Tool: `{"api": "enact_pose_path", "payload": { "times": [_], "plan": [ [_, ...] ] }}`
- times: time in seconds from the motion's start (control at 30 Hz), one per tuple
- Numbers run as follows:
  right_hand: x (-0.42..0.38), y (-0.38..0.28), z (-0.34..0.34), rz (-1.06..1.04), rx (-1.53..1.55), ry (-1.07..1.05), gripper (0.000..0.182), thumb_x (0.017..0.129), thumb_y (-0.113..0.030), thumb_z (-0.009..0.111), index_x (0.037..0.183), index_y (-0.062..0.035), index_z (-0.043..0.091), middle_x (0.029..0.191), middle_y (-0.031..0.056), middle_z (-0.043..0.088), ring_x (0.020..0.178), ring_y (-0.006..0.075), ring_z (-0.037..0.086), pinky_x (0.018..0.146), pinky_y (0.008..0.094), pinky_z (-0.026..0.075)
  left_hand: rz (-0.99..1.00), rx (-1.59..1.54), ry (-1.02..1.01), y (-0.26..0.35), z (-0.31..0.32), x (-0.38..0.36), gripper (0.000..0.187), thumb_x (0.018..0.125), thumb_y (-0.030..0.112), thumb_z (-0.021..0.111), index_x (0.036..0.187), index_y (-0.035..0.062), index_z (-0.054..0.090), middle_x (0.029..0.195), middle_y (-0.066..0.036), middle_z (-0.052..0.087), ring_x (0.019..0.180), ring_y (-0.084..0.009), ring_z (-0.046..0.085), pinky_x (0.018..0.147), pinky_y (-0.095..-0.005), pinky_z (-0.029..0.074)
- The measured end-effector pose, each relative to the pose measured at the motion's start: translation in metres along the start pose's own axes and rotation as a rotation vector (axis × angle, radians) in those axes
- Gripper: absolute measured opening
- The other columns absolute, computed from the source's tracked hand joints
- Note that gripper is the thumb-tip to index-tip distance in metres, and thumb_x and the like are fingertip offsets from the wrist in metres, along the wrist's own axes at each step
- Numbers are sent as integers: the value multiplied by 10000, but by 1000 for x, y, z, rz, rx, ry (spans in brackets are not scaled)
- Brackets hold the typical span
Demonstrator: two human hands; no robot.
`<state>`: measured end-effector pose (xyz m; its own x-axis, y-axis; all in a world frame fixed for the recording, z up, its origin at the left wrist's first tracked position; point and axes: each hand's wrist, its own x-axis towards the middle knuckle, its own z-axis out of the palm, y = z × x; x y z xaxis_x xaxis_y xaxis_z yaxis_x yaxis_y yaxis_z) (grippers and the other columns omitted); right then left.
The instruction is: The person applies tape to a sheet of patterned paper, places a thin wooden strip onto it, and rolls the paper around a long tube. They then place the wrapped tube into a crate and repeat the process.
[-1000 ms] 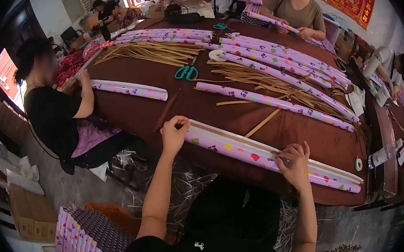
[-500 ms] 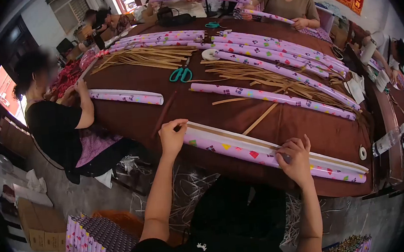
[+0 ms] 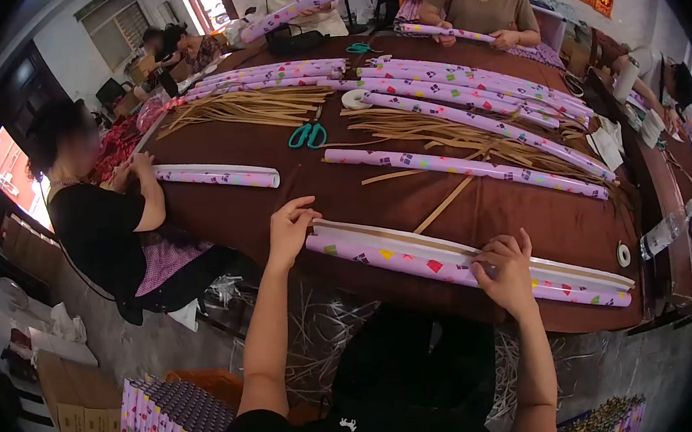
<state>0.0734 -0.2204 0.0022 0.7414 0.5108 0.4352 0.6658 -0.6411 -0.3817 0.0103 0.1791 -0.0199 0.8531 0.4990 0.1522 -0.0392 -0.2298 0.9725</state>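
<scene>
A lilac patterned paper roll [image 3: 399, 261] lies across the near edge of the table, its white inner edge folded up towards the far side. Along that white edge runs a flat tan strip [image 3: 414, 239]. My left hand [image 3: 288, 231] is at the roll's left end, thumb and fingers pinched at the end of the strip. My right hand [image 3: 506, 274] grips the roll right of its middle, fingers curled over the white edge and thumb on the near side; one finger sticks up. What lies under the right fingers is hidden.
Beyond the roll lie loose tan strips [image 3: 444, 205], more lilac rolls [image 3: 465, 171], teal scissors [image 3: 306, 135] and a tape roll [image 3: 355, 99]. Another tape roll [image 3: 623, 254] lies right. A co-worker [image 3: 95, 213] handles a roll at left; others work across the table. Finished-looking rolls [image 3: 166, 421] stand below left.
My left fingers have straightened somewhat and sit slightly lower at the strip's end. My right hand keeps its place. Across the table, a co-worker's long roll has shifted left and tilted.
</scene>
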Motion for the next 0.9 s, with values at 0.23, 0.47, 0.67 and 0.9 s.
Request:
{"api": "enact_pose_path", "payload": {
  "times": [0.23,0.47,0.67,0.9],
  "plan": [
    [0,2,0,13,10,-20,105,764,-188,710,786,-89,740,883,27,668,1041,228,578,1145,548,195,-75,-124,-110,8,-12,-3,260,961,17,536,1202,-23,626,965,-136,714,913,-169,680,808,-293,544],
    [0,4,2,22,6,-20,115,759,-193,704,796,-89,738,893,31,666,1045,230,576,1150,548,187,-56,-121,-205,1,-23,-4,284,939,28,576,1213,-9,636,1013,-136,716,955,-185,677,882,-322,521],
    [0,3,0,30,21,-36,122,760,-197,705,806,-88,739,896,28,667,1051,230,576,1151,552,181,-45,-159,-230,-1,-28,-4,263,929,28,587,1179,-21,652,1027,-143,715,974,-192,676,904,-317,510],
    [0,4,2,30,22,-35,130,763,-207,706,804,-88,738,896,26,668,1056,230,574,1154,552,173,-57,-112,-226,-2,-27,-3,261,915,10,595,1166,-32,651,1029,-141,715,970,-188,676,906,-317,515]
  ]
}}
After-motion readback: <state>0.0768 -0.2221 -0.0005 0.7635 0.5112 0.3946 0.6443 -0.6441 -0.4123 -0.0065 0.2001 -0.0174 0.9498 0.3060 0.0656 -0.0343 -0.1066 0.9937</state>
